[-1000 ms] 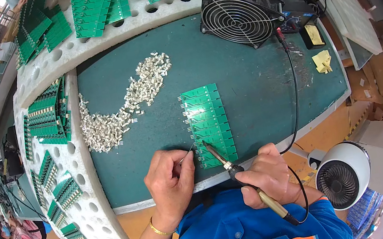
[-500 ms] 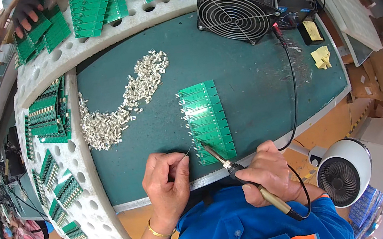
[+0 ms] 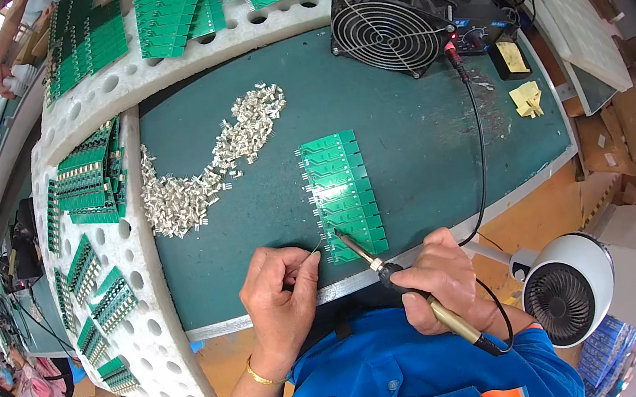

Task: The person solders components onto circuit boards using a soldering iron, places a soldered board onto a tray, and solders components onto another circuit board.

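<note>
1. Green circuit board (image 3: 344,195) lies on the table (image 3: 438,125) before us, its near end close to the table's near edge; to its left we have white foam (image 3: 177,332) along the table's left edge, then a heap of small pale connectors (image 3: 192,200).
2. Our left hand (image 3: 278,293) is at the near edge, just left of the board's near part. We pinch thumb and forefinger together on a thin wire (image 3: 319,244), which points away and rightward to the pins (image 3: 310,191) on the board's left side. This hand is the nearer one: the board lies directly right of its fingertips.
3. The board's long axis runs from near edge toward far edge, its far end leaning slightly left, so we have the pin row lengthwise, facing our left hand.
4. Our soldering iron (image 3: 380,267) slants in from the near right, its tip over the board's near left part, close to the wire's end; we cannot tell whether they touch.
5. Our right hand (image 3: 444,282) wraps the iron's handle with curled fingers; from this grip the board lies away to the left.
6. Toward the table's far right corner we see a black fan (image 3: 392,34).
</note>
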### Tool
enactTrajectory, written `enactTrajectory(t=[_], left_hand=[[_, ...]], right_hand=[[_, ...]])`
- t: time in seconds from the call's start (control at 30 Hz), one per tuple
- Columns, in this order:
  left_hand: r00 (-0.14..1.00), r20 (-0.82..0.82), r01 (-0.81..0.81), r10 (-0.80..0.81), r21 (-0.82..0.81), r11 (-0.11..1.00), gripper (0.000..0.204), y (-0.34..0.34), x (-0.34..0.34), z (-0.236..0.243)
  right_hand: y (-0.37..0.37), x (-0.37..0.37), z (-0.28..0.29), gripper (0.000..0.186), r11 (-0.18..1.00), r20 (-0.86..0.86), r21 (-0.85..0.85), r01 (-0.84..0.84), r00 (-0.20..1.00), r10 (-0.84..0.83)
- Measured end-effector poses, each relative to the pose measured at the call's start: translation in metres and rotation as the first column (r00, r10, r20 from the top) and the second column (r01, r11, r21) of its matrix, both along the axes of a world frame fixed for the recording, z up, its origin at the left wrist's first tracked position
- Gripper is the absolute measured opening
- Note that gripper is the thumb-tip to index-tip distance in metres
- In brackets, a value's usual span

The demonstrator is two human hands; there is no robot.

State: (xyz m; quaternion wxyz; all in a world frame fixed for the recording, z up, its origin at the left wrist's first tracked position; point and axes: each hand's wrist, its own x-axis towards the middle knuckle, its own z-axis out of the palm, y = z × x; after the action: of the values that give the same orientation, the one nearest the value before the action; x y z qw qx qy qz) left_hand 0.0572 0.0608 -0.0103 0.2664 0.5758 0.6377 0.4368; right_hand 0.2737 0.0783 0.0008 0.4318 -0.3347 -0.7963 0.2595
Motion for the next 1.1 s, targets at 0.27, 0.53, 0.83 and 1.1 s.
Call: enactTrajectory(t=[0.27,0.53,0.83,1.1], left_hand=[[1.0,-0.012,-0.004,0.004,-0.002,1.0,0.014,0.0019,0.0038,0.0002],[1.0,-0.003,0.002,-0.002,-0.033,0.999,0.012,0.003,0.0046,-0.001],[1.0,-0.009,0.024,-0.024,-0.041,0.999,0.011,0.0027,0.0032,0.0004],[1.0,0.007,0.023,-0.022,-0.041,0.999,0.011,0.0025,0.0037,0.0004]], right_hand=[[-0.0002,-0.0034,-0.003,0.02,1.0,-0.007,0.022,0.008,1.0,-0.008],[0.001,-0.0043,-0.0049,0.021,1.0,-0.01,0.007,-0.001,1.0,0.001],[0.0011,-0.0048,-0.0055,0.021,1.0,-0.008,-0.011,-0.004,1.0,0.003],[0.0018,-0.0044,-0.0045,0.019,1.0,-0.001,-0.019,-0.005,1.0,0.005]])
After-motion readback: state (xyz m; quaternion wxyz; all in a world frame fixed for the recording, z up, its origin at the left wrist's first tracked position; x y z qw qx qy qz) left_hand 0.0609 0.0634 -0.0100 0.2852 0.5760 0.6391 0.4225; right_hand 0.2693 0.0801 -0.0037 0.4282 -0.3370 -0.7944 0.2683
